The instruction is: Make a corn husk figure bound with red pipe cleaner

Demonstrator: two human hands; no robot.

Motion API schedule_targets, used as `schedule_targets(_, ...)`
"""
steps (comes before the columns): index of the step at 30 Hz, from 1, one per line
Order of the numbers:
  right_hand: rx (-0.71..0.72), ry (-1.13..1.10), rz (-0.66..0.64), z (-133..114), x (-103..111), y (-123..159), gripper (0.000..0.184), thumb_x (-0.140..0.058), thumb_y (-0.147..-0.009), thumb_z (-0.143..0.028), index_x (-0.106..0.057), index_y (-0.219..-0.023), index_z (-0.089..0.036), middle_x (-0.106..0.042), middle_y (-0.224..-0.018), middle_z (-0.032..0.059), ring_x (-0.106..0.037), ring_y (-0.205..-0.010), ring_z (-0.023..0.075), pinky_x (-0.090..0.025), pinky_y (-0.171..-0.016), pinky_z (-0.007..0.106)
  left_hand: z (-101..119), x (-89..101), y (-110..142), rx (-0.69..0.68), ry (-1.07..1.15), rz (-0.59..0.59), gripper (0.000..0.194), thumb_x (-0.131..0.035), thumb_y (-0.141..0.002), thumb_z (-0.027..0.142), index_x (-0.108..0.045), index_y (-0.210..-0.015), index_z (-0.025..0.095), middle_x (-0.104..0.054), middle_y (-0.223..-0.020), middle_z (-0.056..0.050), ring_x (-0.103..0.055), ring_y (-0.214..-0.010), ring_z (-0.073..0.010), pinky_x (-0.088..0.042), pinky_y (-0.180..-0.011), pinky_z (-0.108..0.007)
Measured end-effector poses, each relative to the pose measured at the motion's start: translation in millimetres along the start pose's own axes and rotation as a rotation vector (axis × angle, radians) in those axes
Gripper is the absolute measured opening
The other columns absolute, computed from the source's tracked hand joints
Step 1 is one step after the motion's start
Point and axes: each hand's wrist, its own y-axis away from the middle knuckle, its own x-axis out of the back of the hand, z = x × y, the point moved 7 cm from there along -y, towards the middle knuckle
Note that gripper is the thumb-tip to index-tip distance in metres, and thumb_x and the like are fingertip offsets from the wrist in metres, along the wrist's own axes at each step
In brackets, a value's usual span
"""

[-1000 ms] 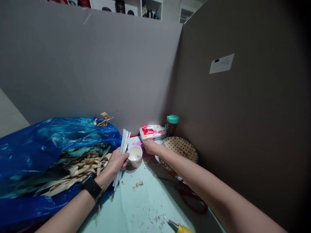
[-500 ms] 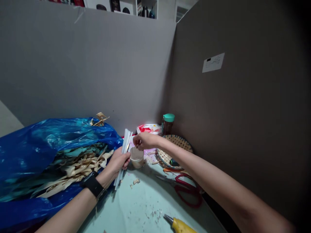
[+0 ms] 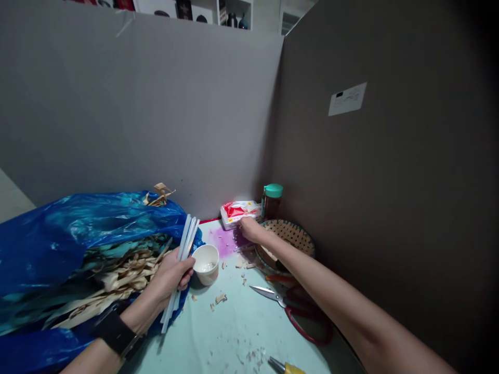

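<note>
My left hand (image 3: 177, 270) is closed round a bundle of translucent white glue sticks (image 3: 188, 236), which tilt up and to the right. Close beside its thumb stands a white paper cup (image 3: 206, 258) with something whitish inside; whether thumb and rim touch, I cannot tell. My right hand (image 3: 251, 229) reaches far across the table, low in front of a red and white tissue pack (image 3: 234, 210) and left of a round woven basket (image 3: 294, 236). Its fingers point down and are mostly hidden in shadow, so what they hold cannot be seen.
A blue plastic bag (image 3: 128, 215) of dried husk strips (image 3: 125, 275) fills the left. Red-handled scissors (image 3: 307, 324) lie at right, and a yellow tool with a metal tip (image 3: 290, 368) at the front edge. A green-lidded bottle (image 3: 273, 200) stands by the grey partitions (image 3: 175, 114).
My right hand has moved from above the cup to the right, down near the tissue pack and basket. My left hand with the glue sticks appears lower and further left.
</note>
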Motion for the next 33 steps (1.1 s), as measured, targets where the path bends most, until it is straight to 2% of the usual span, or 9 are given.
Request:
schedule_targets(3, -0.025, 0.076, -0.003, 2, -20, -10, 0.033, -0.045, -0.08, 0.001, -0.071, -0.1, -0.003, -0.07, -0.101, 0.022, -0.066, -0.094, 0.0262, -0.047, -0.077, 0.029, -3, 0.9, -1, 0.02, -0.01, -0.007, 0.03, -0.064, -0.061, 0.032, -0.038, -0.074, 0.022, -0.045, -0.041, 0.011, -0.028, -0.031, -0.003, -0.019, -0.032, -0.015)
schedule_targets(8, 0.049, 0.157, -0.021, -22, -30, -18, 0.031, -0.041, -0.088, -0.004, -0.069, -0.1, -0.005, -0.07, -0.1, 0.0213, -0.066, -0.092, 0.025, -0.049, -0.08, 0.031, -3, -1.7, -3, 0.013, -0.011, -0.002, 0.03, -0.063, -0.063, 0.032, -0.038, -0.075, 0.022, -0.046, -0.044, 0.011, -0.029, -0.032, -0.0031, -0.021, -0.033, -0.015)
schedule_targets(14, 0.181, 0.225, -0.059, -49, -36, 3, 0.026, -0.045, -0.089, -0.007, -0.07, -0.099, -0.006, -0.067, -0.107, 0.02, -0.062, -0.1, 0.0261, -0.05, -0.083, 0.031, -4, -2.6, -5, 0.011, -0.015, -0.019, 0.031, -0.064, -0.062, 0.033, -0.038, -0.076, 0.023, -0.045, -0.044, 0.011, -0.029, -0.032, -0.0033, -0.02, -0.033, -0.016)
schedule_targets(17, 0.205, 0.246, -0.098, -51, -36, 20, 0.018, -0.056, -0.086, -0.012, -0.07, -0.095, -0.006, -0.069, -0.097, 0.0183, -0.064, -0.092, 0.0262, -0.05, -0.078, 0.03, -5, -1.5, -4, 0.013, -0.021, -0.013, 0.03, -0.063, -0.062, 0.033, -0.038, -0.076, 0.022, -0.045, -0.044, 0.011, -0.029, -0.032, -0.0032, -0.02, -0.033, -0.015)
schedule_targets(22, 0.227, 0.235, -0.113, -48, -27, 42, 0.023, -0.06, -0.086, -0.02, -0.068, -0.103, -0.008, -0.069, -0.096, 0.0158, -0.064, -0.085, 0.0247, -0.048, -0.068, 0.029, -2, -4.5, -3, -0.016, -0.012, -0.02, 0.028, -0.062, -0.063, 0.031, -0.039, -0.075, 0.022, -0.044, -0.045, 0.011, -0.029, -0.033, -0.003, -0.019, -0.034, -0.015)
schedule_targets(30, 0.342, 0.174, -0.077, -61, -24, 50, 0.021, -0.052, -0.086, -0.01, -0.068, -0.1, -0.011, -0.067, -0.095, 0.013, -0.06, -0.082, 0.0197, -0.043, -0.069, 0.027, 3, -7.7, 1, -0.035, -0.02, -0.046, 0.024, -0.062, -0.065, 0.028, -0.041, -0.075, 0.021, -0.044, -0.046, 0.01, -0.03, -0.032, -0.0031, -0.021, -0.034, -0.015)
schedule_targets(33, 0.426, 0.12, -0.123, -65, -24, 47, 0.024, -0.054, -0.082, -0.009, -0.069, -0.101, -0.013, -0.067, -0.095, 0.0111, -0.059, -0.079, 0.0183, -0.041, -0.068, 0.026, 3, -8.0, 1, -0.037, -0.025, -0.039, 0.023, -0.061, -0.066, 0.028, -0.04, -0.075, 0.021, -0.044, -0.046, 0.01, -0.03, -0.032, -0.003, -0.021, -0.034, -0.015)
